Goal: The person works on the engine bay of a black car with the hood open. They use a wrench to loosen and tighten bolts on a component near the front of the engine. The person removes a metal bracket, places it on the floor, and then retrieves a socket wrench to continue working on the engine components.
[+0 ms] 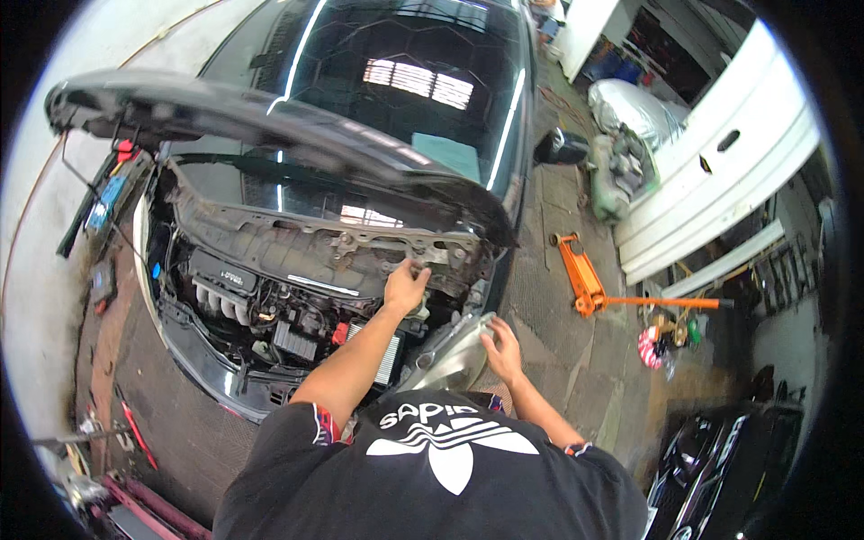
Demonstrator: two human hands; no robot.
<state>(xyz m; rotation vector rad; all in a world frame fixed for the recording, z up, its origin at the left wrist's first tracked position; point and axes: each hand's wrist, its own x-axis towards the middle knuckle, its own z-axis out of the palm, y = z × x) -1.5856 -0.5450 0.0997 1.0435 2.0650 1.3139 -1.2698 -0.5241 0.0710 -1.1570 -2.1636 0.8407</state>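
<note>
A: Where does the left hand [407, 286] stand?

B: It reaches across the open engine bay [207, 337] to the corner near the windscreen; its fingers bend down at the metal cowl panel [445, 255]; I cannot tell whether they pinch something small there, since the fingertips are hard to make out.

A: And the right hand [500, 348]?

B: That one lies at the outer end of the headlight [457, 364], fingers spread against its edge; whether it grips the lamp or merely rests on it, I cannot tell.

A: Where exactly is the headlight?

B: At the car's front corner, just ahead of the person's black T-shirt [360, 490]; it slants outward, its clear lens uppermost; I cannot tell whether it is fastened.

A: What lies about the hands?

B: A white pleated filter [389, 360] shows just beside the left forearm, on its right; a red part [340, 334] sits on the forearm's other side; the engine [220, 277] is farther left; the dark hood [270, 135] stands raised beyond, somewhat blurred.

A: And farther out?

B: An orange floor jack [583, 279] stands on the floor to the right, its long handle pointing away from the car; a red-handled tool [137, 430] lies on the floor at left.
</note>
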